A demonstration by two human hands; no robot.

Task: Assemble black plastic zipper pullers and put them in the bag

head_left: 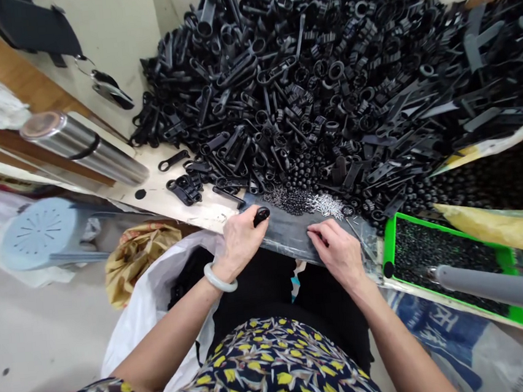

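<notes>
My left hand (243, 238) is closed around a black plastic part (261, 215), whose rounded end sticks out above the fingers. Over the dark work mat (288, 233), my right hand (338, 247) has its thumb and fingertips pinched together; whatever they hold, if anything, is too small to make out. Just beyond the fingers lie a pile of small silver pins (327, 205) and a pile of tiny black pieces (287, 199). Black balls (308, 170) are gathered behind these.
A large heap of black plastic parts (278, 77) covers the back of the table. At right are a green tray (389, 239) of small black pieces and a grey cylindrical tool (492, 281). A steel flask (109, 155) stands left. A white bag (140, 331) hangs below the edge.
</notes>
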